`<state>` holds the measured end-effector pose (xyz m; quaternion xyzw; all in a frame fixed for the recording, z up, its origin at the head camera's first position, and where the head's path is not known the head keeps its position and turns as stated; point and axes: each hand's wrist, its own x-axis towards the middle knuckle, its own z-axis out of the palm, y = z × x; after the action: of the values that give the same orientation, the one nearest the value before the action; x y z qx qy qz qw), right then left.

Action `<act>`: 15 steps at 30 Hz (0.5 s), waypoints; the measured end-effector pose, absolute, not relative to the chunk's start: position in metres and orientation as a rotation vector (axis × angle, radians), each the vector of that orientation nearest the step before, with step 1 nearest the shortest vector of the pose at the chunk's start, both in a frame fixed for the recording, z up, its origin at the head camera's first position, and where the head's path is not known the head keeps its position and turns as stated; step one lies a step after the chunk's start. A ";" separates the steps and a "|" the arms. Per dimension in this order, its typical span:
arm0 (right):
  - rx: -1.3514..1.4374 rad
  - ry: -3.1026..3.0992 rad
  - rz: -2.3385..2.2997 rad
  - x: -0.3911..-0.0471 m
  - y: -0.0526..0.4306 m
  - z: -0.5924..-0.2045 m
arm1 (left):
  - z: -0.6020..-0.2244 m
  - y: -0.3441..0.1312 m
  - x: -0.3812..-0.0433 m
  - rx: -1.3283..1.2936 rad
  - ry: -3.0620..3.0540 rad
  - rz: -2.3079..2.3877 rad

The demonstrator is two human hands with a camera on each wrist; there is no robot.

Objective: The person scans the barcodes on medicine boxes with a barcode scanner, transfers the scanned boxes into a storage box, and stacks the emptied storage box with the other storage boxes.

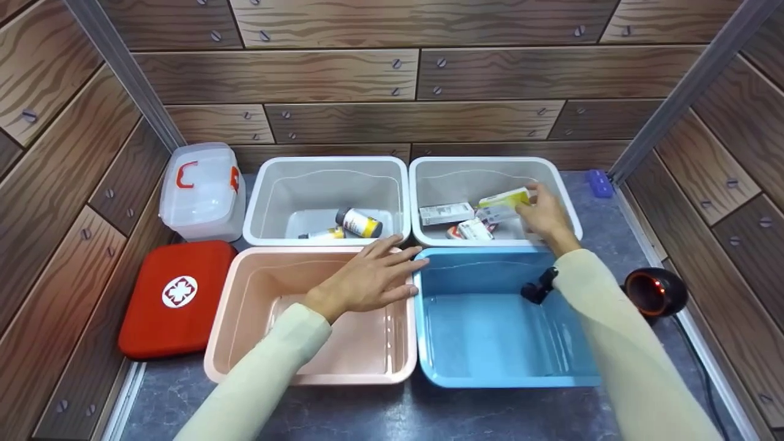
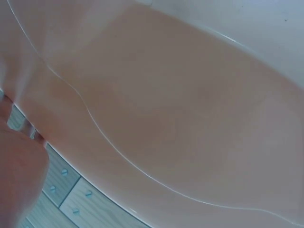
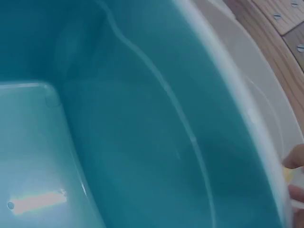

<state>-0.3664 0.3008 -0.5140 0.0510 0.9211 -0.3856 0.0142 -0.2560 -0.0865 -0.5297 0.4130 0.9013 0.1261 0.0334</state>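
My right hand [image 1: 545,214] reaches into the right grey bin [image 1: 484,160] and pinches the right end of a yellow-green and white medicine box [image 1: 504,199]. Beside that box lie a white medicine box [image 1: 446,213] and a smaller white and red pack [image 1: 474,229]. My left hand [image 1: 373,275] spreads its straight fingers over the right rim of the pink bin [image 1: 223,306], fingertips near the blue bin's [image 1: 508,382] corner. In the right wrist view, fingers [image 3: 295,156] of the right hand show past the blue rim, with a bit of yellow beside them.
The left grey bin [image 1: 331,160] holds two pill bottles with yellow labels, one [image 1: 360,223] in plain sight. At the left stand a clear lidded box [image 1: 202,196] and a red first-aid case [image 1: 174,324]. Right of the bins are a black scanner-like device [image 1: 670,291] and a purple case [image 1: 600,184].
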 end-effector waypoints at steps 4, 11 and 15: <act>0.180 2.922 -1.160 -0.361 0.312 -0.510 | -0.530 -0.086 -0.256 1.269 2.769 0.390; 0.030 2.875 -1.366 -0.337 0.338 -0.495 | -0.529 -0.086 -0.256 1.265 2.758 0.386; -0.112 2.789 -1.499 -0.315 0.360 -0.484 | -0.529 -0.086 -0.257 1.265 2.756 0.388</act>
<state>-0.3150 0.3597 -0.4835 -0.0352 0.8802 -0.4731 -0.0136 -0.2566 -0.0861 -0.5294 0.4133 0.9008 0.1267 0.0422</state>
